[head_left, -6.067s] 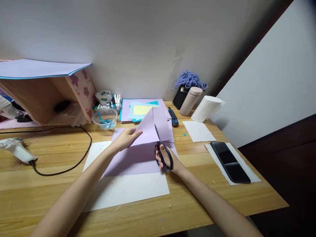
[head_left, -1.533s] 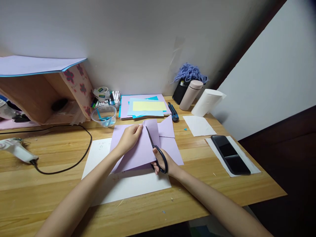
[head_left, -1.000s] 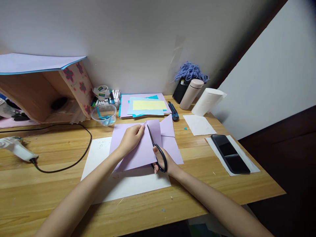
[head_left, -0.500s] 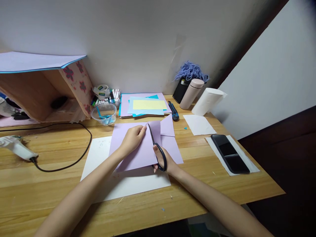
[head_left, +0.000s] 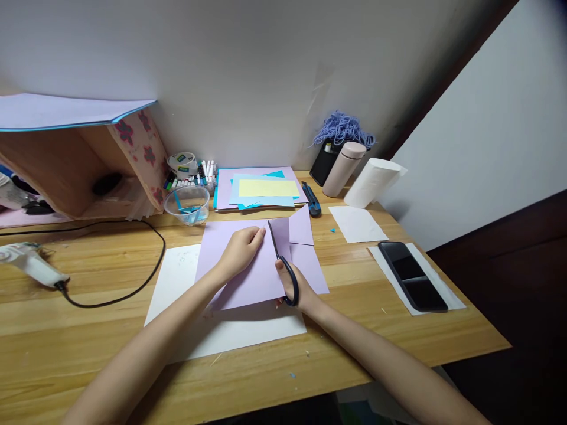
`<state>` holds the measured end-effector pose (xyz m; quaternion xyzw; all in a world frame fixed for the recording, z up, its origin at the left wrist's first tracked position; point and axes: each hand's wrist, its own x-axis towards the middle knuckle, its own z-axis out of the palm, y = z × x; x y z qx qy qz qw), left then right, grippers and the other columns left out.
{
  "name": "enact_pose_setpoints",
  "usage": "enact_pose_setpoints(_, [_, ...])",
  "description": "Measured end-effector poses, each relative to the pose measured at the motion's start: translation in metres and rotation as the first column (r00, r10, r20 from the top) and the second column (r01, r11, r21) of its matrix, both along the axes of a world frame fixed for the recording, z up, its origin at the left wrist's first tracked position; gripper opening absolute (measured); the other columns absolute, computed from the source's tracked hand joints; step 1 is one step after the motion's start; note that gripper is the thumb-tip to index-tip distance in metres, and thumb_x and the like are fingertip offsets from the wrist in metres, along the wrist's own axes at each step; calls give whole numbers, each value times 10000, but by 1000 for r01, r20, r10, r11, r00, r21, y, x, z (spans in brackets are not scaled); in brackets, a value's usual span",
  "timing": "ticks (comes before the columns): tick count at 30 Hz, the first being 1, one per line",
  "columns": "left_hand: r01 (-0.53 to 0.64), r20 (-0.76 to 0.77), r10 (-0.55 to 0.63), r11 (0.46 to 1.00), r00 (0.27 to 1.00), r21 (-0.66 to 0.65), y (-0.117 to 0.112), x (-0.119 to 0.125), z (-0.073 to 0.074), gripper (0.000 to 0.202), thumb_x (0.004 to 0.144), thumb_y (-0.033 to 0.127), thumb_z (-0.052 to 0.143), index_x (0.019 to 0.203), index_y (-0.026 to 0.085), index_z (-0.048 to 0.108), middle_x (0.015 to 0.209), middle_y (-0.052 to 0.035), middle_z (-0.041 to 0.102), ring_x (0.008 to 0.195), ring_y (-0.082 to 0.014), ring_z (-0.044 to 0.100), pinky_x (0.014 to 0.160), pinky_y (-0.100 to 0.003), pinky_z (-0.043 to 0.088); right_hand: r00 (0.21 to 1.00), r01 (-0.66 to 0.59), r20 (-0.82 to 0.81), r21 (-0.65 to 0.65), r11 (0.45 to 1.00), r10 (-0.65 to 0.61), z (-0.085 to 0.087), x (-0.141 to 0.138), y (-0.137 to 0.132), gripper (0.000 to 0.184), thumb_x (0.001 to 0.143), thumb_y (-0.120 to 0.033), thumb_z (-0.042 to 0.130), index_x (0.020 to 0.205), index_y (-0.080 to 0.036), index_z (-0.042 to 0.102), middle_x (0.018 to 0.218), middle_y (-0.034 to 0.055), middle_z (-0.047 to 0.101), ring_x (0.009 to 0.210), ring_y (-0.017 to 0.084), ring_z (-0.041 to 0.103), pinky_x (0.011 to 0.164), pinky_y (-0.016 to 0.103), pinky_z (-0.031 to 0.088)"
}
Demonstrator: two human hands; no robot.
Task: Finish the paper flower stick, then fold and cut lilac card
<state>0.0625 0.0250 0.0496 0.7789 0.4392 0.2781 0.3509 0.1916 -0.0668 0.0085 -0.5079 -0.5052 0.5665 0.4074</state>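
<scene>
A sheet of lilac paper [head_left: 248, 282] is pinched at its far edge by my left hand [head_left: 241, 248]. My right hand [head_left: 292, 283] is closed round the dark-handled scissors [head_left: 289, 273], whose blade lies over the paper and points away from me. To the right of the blade a strip of the sheet lifts up. More lilac paper [head_left: 312, 271] lies beneath and to the right, with a raised corner piece. Under it all a white sheet [head_left: 248, 330] rests on the wooden table. The lower fingers of my right hand are partly hidden below the paper.
Behind the sheet lie stacked coloured papers [head_left: 268, 188] and a utility knife [head_left: 312, 199]. A clear bowl [head_left: 186, 206] of blue scraps stands left, near an open box [head_left: 137, 153] and a corded white glue gun [head_left: 33, 264]. On the right are a phone [head_left: 411, 276], a flask [head_left: 344, 168] and a tissue roll [head_left: 372, 183].
The scissors have shifted slightly to the right, with the lilac sheet's right part moving along. My left hand stays nearly in place, still pinching the sheet.
</scene>
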Motion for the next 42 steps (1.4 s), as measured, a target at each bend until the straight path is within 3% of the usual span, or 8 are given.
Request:
enact_pose_setpoints(16, [26,-20,-25,1000,999,7,0,0,-1,365,874,396,335,579,182,320,547,40,368,540,-104,355,544,-242,258,999,32,24,31,999,-32,2,3,2,549,770,-727,308,732,-199,455,399,-48,446,321,115,452,307,213,352])
enact_pose_setpoints(22, [-41,-31,41,999,999,18,8,-5,0,383,868,421,327,567,184,334,536,34,375,536,-108,355,540,-242,262,981,2,-195,-64,998,-14,-3,12,16,630,640,-823,350,725,-204,425,429,-87,399,291,79,407,319,214,408])
enact_pose_setpoints(26, [-126,-25,126,992,992,0,17,-11,-7,388,856,434,327,583,178,428,583,10,486,592,-135,444,576,-240,311,970,218,-107,-12,976,-218,8,51,35,692,589,-877,262,704,-211,407,441,-86,373,296,83,381,329,237,404])
enact_pose_setpoints(29, [-175,-26,174,985,984,-13,20,-14,-13,337,835,439,378,705,175,543,712,-16,596,682,-165,521,628,-245,349,824,415,375,112,903,-425,18,91,43,533,719,-729,392,717,-202,471,525,-28,483,400,118,482,408,243,400])
enact_pose_setpoints(32, [-179,-35,178,983,983,-36,18,-14,-14,317,819,452,414,785,182,576,757,-23,622,693,-172,540,642,-252,362,411,450,807,225,864,-425,21,120,43,357,770,-539,490,725,-189,544,689,72,614,651,218,601,535,286,401])
enact_pose_setpoints(34, [-144,-30,142,988,989,-55,16,-13,-12,320,821,455,414,775,181,575,731,-18,619,667,-165,536,630,-250,362,242,443,910,205,873,-337,19,129,42,306,768,-470,520,767,-170,582,767,126,646,755,274,613,583,319,399])
enact_pose_setpoints(39, [-68,-17,66,995,998,-77,9,-8,-6,294,813,429,437,709,178,550,605,14,561,576,-132,481,572,-232,333,101,381,896,366,849,-432,17,122,39,259,777,-345,551,871,-115,622,918,207,619,930,332,556,707,397,428])
enact_pose_setpoints(42, [-19,-12,18,996,1000,-90,2,-4,-5,294,811,424,444,700,175,555,578,24,538,546,-119,455,541,-226,314,351,268,702,558,785,-619,20,99,39,215,800,-295,531,929,-144,612,1015,157,585,994,276,526,812,390,434])
